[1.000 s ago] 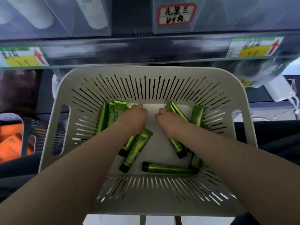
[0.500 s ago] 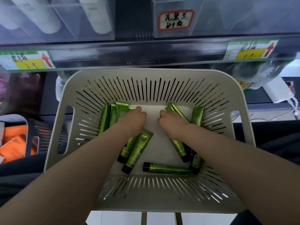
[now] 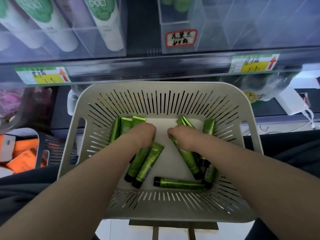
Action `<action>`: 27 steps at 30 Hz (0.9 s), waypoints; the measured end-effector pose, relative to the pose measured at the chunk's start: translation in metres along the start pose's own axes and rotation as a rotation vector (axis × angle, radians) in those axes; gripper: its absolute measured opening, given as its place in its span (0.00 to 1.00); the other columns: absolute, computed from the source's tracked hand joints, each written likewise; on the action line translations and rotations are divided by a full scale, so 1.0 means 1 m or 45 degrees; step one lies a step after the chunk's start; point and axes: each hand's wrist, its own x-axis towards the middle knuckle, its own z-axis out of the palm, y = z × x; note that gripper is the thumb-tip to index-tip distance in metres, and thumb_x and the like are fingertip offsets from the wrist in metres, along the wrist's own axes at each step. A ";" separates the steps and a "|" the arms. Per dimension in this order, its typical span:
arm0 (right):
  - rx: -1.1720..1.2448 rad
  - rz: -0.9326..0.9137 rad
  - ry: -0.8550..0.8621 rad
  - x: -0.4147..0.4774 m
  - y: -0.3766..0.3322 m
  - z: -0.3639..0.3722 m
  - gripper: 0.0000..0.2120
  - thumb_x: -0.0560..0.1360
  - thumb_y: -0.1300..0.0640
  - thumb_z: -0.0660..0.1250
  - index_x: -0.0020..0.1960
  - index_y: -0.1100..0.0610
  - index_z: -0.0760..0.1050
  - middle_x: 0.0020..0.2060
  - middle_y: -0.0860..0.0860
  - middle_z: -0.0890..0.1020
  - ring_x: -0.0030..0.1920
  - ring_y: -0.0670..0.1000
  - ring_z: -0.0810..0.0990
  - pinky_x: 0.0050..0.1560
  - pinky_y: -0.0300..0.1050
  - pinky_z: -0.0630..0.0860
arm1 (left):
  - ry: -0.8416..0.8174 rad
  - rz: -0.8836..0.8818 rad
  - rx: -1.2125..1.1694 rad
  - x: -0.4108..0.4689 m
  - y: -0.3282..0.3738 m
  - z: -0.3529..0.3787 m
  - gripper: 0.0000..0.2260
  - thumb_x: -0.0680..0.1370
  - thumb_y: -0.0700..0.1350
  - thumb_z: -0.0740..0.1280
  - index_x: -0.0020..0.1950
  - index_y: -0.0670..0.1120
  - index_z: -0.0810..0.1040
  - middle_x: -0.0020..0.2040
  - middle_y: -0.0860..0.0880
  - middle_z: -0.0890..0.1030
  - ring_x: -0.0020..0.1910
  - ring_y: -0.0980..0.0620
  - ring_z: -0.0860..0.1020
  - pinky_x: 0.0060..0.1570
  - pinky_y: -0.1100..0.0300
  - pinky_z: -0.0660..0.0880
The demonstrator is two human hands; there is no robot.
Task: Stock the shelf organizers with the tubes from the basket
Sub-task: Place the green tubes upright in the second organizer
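The left hand and the right hand were down in the white basket. Each had its fingers curled around green tubes.

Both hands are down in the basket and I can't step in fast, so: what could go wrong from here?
1. The left hand and right hand each curl over green tubes; one may slip from a grip on the way up.
2. The basket seems to sit on a narrow stand; a hard pull could tip it.
3. The clear organizer at upper left holds white tubes, so mis-sorting is possible.
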 end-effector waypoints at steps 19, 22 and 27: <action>0.236 0.065 0.109 -0.050 -0.011 -0.016 0.16 0.72 0.64 0.68 0.60 0.59 0.76 0.56 0.54 0.78 0.54 0.53 0.76 0.44 0.39 0.71 | 0.182 0.132 -0.072 -0.049 0.012 -0.014 0.10 0.74 0.39 0.68 0.54 0.47 0.82 0.55 0.48 0.81 0.53 0.48 0.77 0.51 0.59 0.75; 0.253 0.035 0.184 -0.058 -0.013 -0.020 0.15 0.72 0.63 0.67 0.58 0.59 0.77 0.55 0.54 0.79 0.54 0.53 0.77 0.45 0.38 0.69 | 0.231 0.148 -0.071 -0.057 0.017 -0.014 0.10 0.74 0.39 0.67 0.54 0.47 0.82 0.54 0.48 0.81 0.53 0.48 0.78 0.49 0.60 0.73; 0.289 0.027 0.338 -0.075 -0.016 -0.027 0.12 0.72 0.64 0.66 0.55 0.56 0.79 0.53 0.52 0.80 0.52 0.51 0.77 0.50 0.41 0.74 | 0.313 0.144 -0.109 -0.075 0.024 -0.021 0.11 0.75 0.38 0.66 0.55 0.46 0.81 0.54 0.48 0.81 0.53 0.49 0.78 0.50 0.60 0.74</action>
